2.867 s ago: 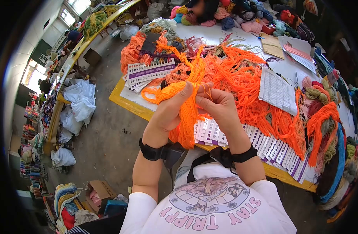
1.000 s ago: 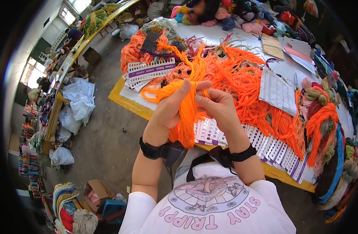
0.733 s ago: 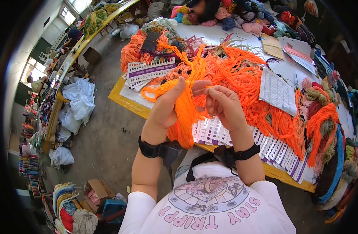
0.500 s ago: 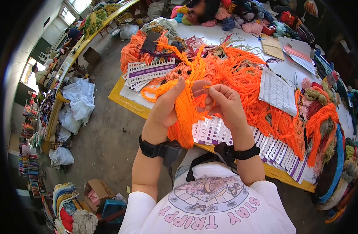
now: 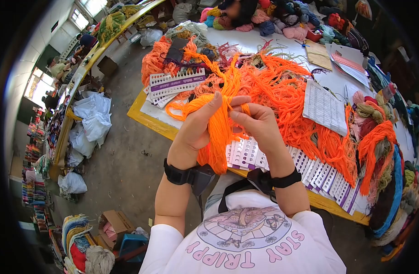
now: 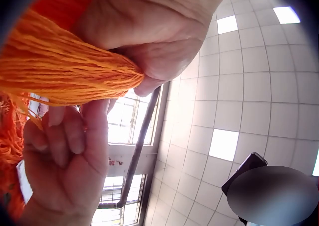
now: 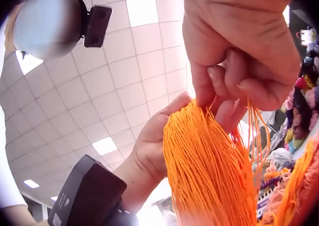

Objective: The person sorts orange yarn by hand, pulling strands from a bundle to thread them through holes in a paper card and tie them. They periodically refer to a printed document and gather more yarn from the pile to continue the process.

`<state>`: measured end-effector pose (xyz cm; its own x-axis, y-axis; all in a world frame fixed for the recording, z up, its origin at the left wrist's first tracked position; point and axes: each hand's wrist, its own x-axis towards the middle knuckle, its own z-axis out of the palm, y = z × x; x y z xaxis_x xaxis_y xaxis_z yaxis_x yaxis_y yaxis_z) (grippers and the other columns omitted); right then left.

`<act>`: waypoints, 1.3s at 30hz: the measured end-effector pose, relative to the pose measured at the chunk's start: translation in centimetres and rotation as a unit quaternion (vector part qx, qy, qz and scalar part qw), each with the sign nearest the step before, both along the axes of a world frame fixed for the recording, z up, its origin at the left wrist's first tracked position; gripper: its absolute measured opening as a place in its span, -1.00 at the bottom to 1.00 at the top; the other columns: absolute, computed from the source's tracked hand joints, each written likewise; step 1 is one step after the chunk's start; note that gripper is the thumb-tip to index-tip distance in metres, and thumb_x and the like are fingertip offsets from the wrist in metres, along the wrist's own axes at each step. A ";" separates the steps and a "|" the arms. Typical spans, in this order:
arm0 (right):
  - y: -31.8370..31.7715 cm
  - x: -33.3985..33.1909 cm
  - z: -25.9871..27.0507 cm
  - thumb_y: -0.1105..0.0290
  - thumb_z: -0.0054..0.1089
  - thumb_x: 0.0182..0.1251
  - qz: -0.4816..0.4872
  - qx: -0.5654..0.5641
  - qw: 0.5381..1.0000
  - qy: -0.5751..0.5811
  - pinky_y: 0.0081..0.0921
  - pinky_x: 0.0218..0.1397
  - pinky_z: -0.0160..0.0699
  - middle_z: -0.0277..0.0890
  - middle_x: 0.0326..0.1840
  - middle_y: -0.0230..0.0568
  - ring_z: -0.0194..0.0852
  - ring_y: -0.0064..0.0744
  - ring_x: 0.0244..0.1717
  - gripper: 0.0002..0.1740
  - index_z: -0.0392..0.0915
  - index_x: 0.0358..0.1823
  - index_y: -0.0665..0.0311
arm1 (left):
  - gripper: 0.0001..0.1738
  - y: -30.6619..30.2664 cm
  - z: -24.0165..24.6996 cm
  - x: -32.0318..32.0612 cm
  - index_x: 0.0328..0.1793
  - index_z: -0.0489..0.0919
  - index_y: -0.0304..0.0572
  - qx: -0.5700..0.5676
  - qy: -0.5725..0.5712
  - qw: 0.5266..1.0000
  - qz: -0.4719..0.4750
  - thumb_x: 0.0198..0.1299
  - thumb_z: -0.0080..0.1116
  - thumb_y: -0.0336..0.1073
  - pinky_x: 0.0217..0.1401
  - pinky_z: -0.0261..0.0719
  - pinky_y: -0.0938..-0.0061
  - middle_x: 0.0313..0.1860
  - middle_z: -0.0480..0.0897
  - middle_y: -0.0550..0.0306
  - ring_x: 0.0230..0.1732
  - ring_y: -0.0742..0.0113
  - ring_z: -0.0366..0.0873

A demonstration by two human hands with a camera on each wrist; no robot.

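A skein of bright orange yarn [image 5: 218,141] hangs folded over my left hand [image 5: 195,124], which grips it between raised thumb and fingers. Just right of it, my right hand [image 5: 260,125] pinches a few orange strands [image 7: 255,124] with curled fingers, close to the left fingertips. In the right wrist view the skein's looped top [image 7: 192,121] fans down in many parallel threads below the right hand. From the left wrist side, the skein's rounded end [image 6: 124,76] sits against the left palm. Beneath both hands lies a tangled heap of orange and coral yarn [image 5: 282,91].
A punched thread card with a purple band [image 5: 177,83] lies at the heap's left; more punched cards [image 5: 319,169] line the yellow table edge [image 5: 150,121]. A printed sheet [image 5: 325,107] rests on the yarn. Colored skeins [image 5: 387,160] hang at right, and yarn bundles [image 5: 296,29] fill the far side.
My right hand drew away to the right with the pinched strands, fingers spreading a little, and is now back close to the left fingers. The left hand has hardly moved and still holds the skein.
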<state>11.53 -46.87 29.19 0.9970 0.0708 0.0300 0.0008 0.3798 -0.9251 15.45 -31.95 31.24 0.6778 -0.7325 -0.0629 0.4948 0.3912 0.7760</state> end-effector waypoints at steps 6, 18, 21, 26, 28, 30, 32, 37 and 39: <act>-1.9 0.8 -1.6 0.40 0.14 0.16 0.089 0.267 0.958 0.060 -0.72 -0.40 0.46 0.49 -0.43 -0.38 0.43 -0.64 -0.47 -0.85 0.54 -0.34 0.36 | -0.42 -0.2 0.5 -0.3 0.15 0.34 -0.35 0.115 0.007 0.983 0.145 0.27 -0.21 0.05 -0.10 0.51 0.49 0.02 0.48 0.05 -0.03 0.35 0.47; 0.1 -0.2 -1.0 0.43 0.19 0.10 -0.008 -0.003 1.000 -0.008 -0.70 -0.37 0.48 0.52 -0.41 -0.37 0.43 -0.69 -0.39 -0.83 0.56 -0.29 0.37 | -0.39 -0.4 -0.1 -0.6 0.14 0.35 -0.38 0.048 -0.010 0.998 0.035 0.25 -0.17 0.07 -0.18 0.53 0.51 -0.10 0.49 0.04 -0.15 0.38 0.49; 0.2 -0.5 -1.0 0.44 0.19 0.10 -0.014 -0.099 0.995 -0.023 -0.72 -0.38 0.48 0.52 -0.43 -0.38 0.42 -0.71 -0.44 -0.84 0.57 -0.32 0.38 | -0.39 -0.5 0.0 -0.7 0.13 0.35 -0.39 0.055 -0.032 0.997 0.051 0.25 -0.17 0.07 -0.17 0.54 0.50 -0.06 0.48 0.03 -0.15 0.38 0.49; 0.1 -0.7 -0.2 0.40 0.20 0.11 -0.030 0.011 0.999 -0.001 -0.79 -0.54 0.31 0.53 -0.44 -0.41 0.28 -0.81 -0.59 -0.84 0.58 -0.34 0.36 | -0.43 -0.1 0.6 -0.7 0.12 0.37 -0.40 0.027 0.011 0.998 0.063 0.26 -0.15 0.02 -0.10 0.52 0.47 0.01 0.47 0.06 -0.09 0.34 0.48; -0.1 -0.6 -0.5 0.38 0.21 0.11 -0.014 0.051 0.999 0.008 -0.81 -0.61 0.21 0.53 -0.44 -0.43 0.21 -0.85 -0.63 -0.82 0.59 -0.33 0.35 | -0.48 0.1 0.6 -0.7 0.10 0.39 -0.39 0.022 0.011 0.998 0.066 0.25 -0.10 -0.03 -0.06 0.50 0.48 0.00 0.49 0.07 -0.07 0.35 0.48; -0.3 -0.5 -0.9 0.35 0.21 0.11 0.012 0.082 0.996 0.028 -0.83 -0.65 0.10 0.53 -0.44 -0.45 0.15 -0.87 -0.66 -0.81 0.59 -0.31 0.34 | -0.54 0.2 0.2 -0.5 0.06 0.43 -0.38 0.024 -0.009 0.996 0.080 0.23 -0.03 -0.11 -0.03 0.48 0.49 -0.03 0.51 0.09 -0.04 0.36 0.47; -0.3 -0.5 -1.3 0.35 0.21 0.11 0.014 0.080 0.996 0.021 -0.84 -0.66 0.06 0.52 -0.45 -0.49 0.11 -0.87 -0.68 -0.81 0.59 -0.30 0.33 | -0.61 0.1 -0.3 -0.4 0.01 0.47 -0.36 0.082 -0.070 0.988 0.111 0.18 0.05 -0.19 -0.03 0.45 0.51 -0.08 0.54 0.11 -0.06 0.39 0.48; 0.2 -0.4 -1.0 0.36 0.22 0.10 -0.029 0.051 0.998 0.007 -0.84 -0.66 0.05 0.48 -0.50 -0.53 0.09 -0.87 -0.67 -0.82 0.60 -0.30 0.29 | -0.71 0.5 -0.3 -0.5 -0.11 0.55 -0.33 0.119 -0.112 0.975 0.152 0.09 0.16 -0.29 -0.03 0.42 0.55 -0.17 0.58 0.14 -0.12 0.42 0.50; 0.1 -0.4 -1.2 0.36 0.21 0.11 -0.023 0.055 0.998 0.012 -0.84 -0.65 0.07 0.47 -0.45 -0.51 0.15 -0.84 -0.61 -0.83 0.60 -0.31 0.28 | -0.74 0.5 -0.2 -0.6 -0.15 0.56 -0.31 0.115 -0.109 0.973 0.166 0.09 0.16 -0.29 -0.03 0.42 0.54 -0.20 0.59 0.14 -0.14 0.42 0.50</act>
